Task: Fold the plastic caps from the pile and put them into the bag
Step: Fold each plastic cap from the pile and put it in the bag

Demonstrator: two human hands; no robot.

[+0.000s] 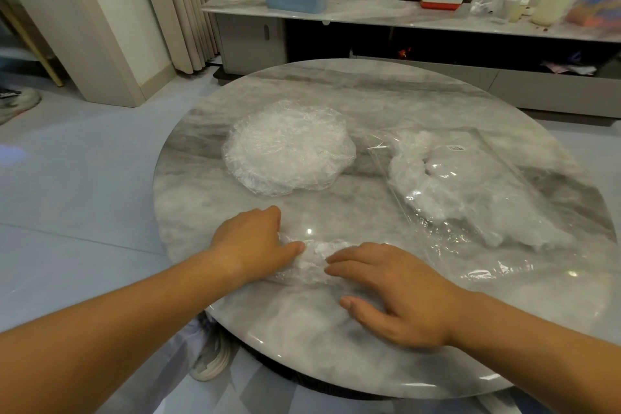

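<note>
My right hand [396,292] lies flat on the cap [316,259] at the front edge of the tabletop [369,94]; my left hand [255,242] touches it, grip hidden. Released, the film may spring open.

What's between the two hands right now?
A crumpled plastic cap on the marble table, touched by left hand and right hand; head view.
</note>
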